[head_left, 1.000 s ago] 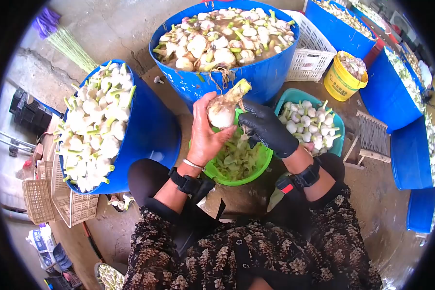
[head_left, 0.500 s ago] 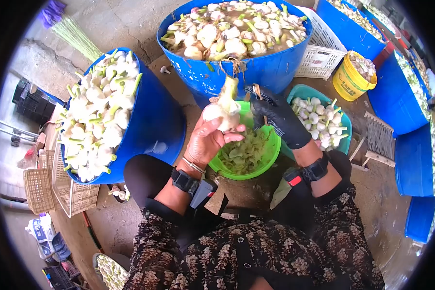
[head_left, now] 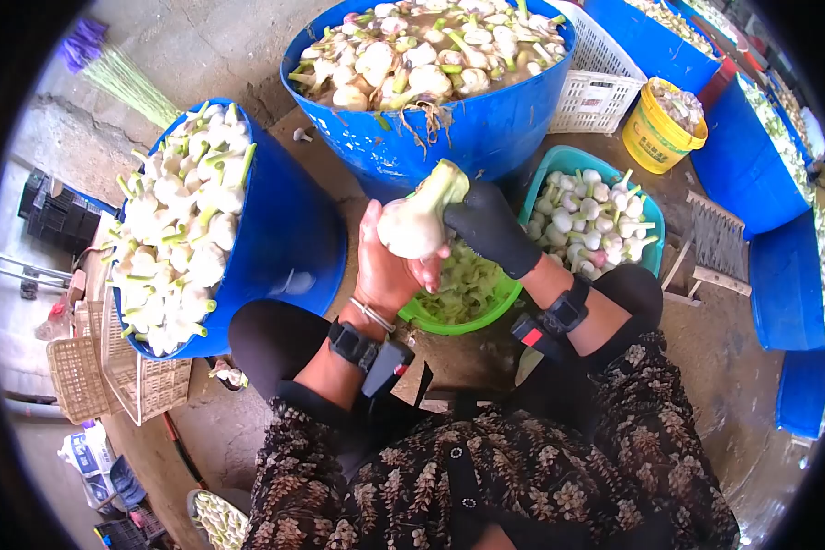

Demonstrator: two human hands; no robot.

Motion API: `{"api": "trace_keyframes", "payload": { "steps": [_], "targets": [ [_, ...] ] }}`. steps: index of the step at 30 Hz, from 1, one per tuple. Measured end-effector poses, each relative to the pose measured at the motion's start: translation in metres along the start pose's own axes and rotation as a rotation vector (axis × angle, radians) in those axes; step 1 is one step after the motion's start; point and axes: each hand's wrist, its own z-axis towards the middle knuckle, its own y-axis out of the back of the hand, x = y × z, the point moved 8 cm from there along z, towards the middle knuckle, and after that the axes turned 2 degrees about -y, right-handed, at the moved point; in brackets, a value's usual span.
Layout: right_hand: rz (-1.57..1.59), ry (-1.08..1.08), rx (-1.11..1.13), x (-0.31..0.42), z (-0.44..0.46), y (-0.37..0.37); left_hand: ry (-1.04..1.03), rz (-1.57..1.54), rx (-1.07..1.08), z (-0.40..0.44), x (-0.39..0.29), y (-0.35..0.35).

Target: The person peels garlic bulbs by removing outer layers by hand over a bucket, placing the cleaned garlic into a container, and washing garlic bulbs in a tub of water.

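Note:
A whitish garlic bulb (head_left: 414, 227) with a thick green stem stub rests in my left hand (head_left: 382, 266), which is bare and has its fingers curled round the underside. From the other side my right hand (head_left: 497, 229), in a dark glove, presses curled fingers against the bulb near the neck; its fingertips are partly hidden. Below both hands sits a bright green basin (head_left: 458, 327) holding pale green peelings (head_left: 463, 289). Just right of it, garlic bulbs with short stems (head_left: 588, 220) fill a teal tub (head_left: 653, 213).
A big blue barrel (head_left: 486, 137) of garlic in brownish water stands ahead. Another blue barrel (head_left: 293, 229), heaped with trimmed garlic, is at left. Around lie a yellow bucket (head_left: 662, 133), a white crate (head_left: 596, 96), a wooden rack (head_left: 720, 240) and wicker baskets (head_left: 75, 378).
The bulb has come lower, and its stem now tilts right. My right hand has moved from beside the stem onto the bulb; the brownish strip at its fingers no longer shows.

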Motion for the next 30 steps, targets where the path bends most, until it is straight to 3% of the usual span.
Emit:
{"api": "trace_keyframes", "payload": {
  "steps": [1, 2, 5, 6, 8, 9, 11, 13, 14, 15, 17, 20, 24, 27, 28, 30],
  "targets": [
    [0.043, -0.018, -0.011, -0.003, 0.001, -0.001, 0.062, -0.124, 0.077, 0.001, 0.002, -0.002],
    [0.084, -0.034, -0.021, -0.005, 0.002, -0.001, 0.135, -0.089, 0.021, 0.001, 0.004, 0.006],
    [0.494, -0.24, -0.138, -0.007, -0.007, 0.013, 0.071, 0.376, -0.396, 0.001, -0.008, 0.038],
    [0.476, -0.337, -0.122, -0.019, -0.008, 0.018, -0.041, 0.436, -0.452, -0.002, -0.015, 0.035],
    [0.2, -0.22, -0.117, -0.013, -0.007, 0.019, -0.264, 0.554, -0.567, -0.013, -0.025, 0.009],
    [0.065, -0.164, -0.109, -0.009, -0.008, 0.015, -0.358, 0.798, -0.531, -0.012, -0.027, 0.0],
    [0.215, -0.114, -0.058, -0.001, -0.009, 0.001, -0.415, 0.773, -0.474, -0.007, -0.03, 0.017],
    [0.243, -0.159, 0.006, 0.008, -0.011, -0.001, -0.313, 0.605, -0.367, -0.007, -0.026, 0.018],
    [0.201, -0.295, 0.035, 0.01, -0.011, 0.004, -0.26, 0.523, -0.311, -0.007, -0.025, 0.012],
    [0.3, -0.083, -0.039, -0.002, -0.002, 0.012, -0.242, 0.479, -0.277, -0.008, -0.025, 0.004],
    [0.068, -0.153, -0.056, -0.006, 0.002, 0.026, -0.203, 0.386, -0.202, -0.011, -0.022, -0.011],
    [-0.096, -0.07, -0.099, -0.024, 0.012, 0.034, -0.127, 0.276, -0.091, -0.018, -0.011, -0.019],
    [-0.432, -0.145, -0.238, -0.057, 0.029, 0.066, -0.153, 0.341, -0.002, -0.025, -0.016, -0.036],
    [-1.118, 0.114, -0.093, -0.053, 0.027, 0.048, -0.157, 0.488, -0.049, -0.032, -0.026, -0.034],
    [-1.261, -0.068, 0.195, -0.07, 0.017, 0.033, -0.189, 0.565, -0.056, -0.032, -0.031, -0.028],
    [-1.12, -0.046, 0.289, -0.057, -0.001, 0.016, -0.246, 0.714, -0.064, -0.032, -0.042, -0.021]
  ]
}}
